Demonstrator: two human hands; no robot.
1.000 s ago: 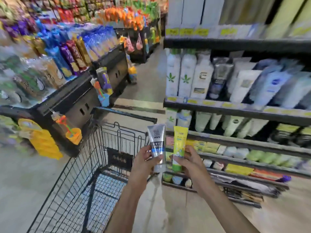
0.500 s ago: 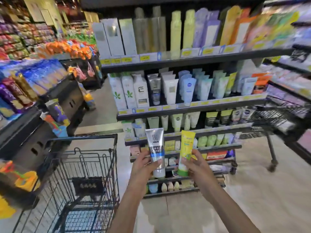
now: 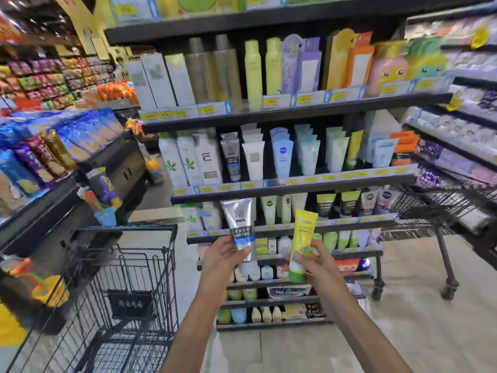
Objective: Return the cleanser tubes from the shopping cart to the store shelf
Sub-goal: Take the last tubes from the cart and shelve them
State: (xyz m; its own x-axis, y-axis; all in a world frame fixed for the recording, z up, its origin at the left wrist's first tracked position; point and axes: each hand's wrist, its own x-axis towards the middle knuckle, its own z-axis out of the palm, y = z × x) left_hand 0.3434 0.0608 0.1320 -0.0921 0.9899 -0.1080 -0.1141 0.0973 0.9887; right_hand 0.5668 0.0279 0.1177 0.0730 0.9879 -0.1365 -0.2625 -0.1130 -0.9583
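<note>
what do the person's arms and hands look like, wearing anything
Both forearms are bare all the way to the bottom edge of the picture: no sleeves, gloves, watch or bracelet. The left hand and right hand show no rings on the visible fingers.

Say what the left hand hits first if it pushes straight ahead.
Probably the shelf front behind the silver tube that the left hand holds; the tube's top would likely touch first. Depth is unclear; nothing shows between.

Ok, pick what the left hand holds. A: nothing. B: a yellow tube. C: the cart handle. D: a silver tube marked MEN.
D: the left hand grips the silver tube, its cap end down, while the right hand holds the yellow tube beside it, in front of the shelf.
</note>
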